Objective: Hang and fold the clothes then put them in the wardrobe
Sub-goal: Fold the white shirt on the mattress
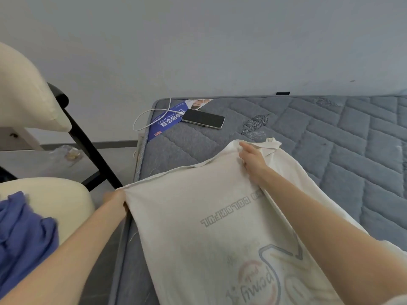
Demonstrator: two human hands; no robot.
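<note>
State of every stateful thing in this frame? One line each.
white shirt: lying on the mattress, print showing mirrored through the fabric
left hand: grips the shirt's left corner at the mattress edge
right hand: pinches the shirt's far edge
phone: lying flat, screen dark
white cable: looped beside the phone; plugged in or not, cannot tell
blue garment: crumpled on the chair

Softly and evenly lit in cool, muted tones, with only faint shadows. Bowed by wide-angle distortion toward the edges; smeared by blur at lower left.
</note>
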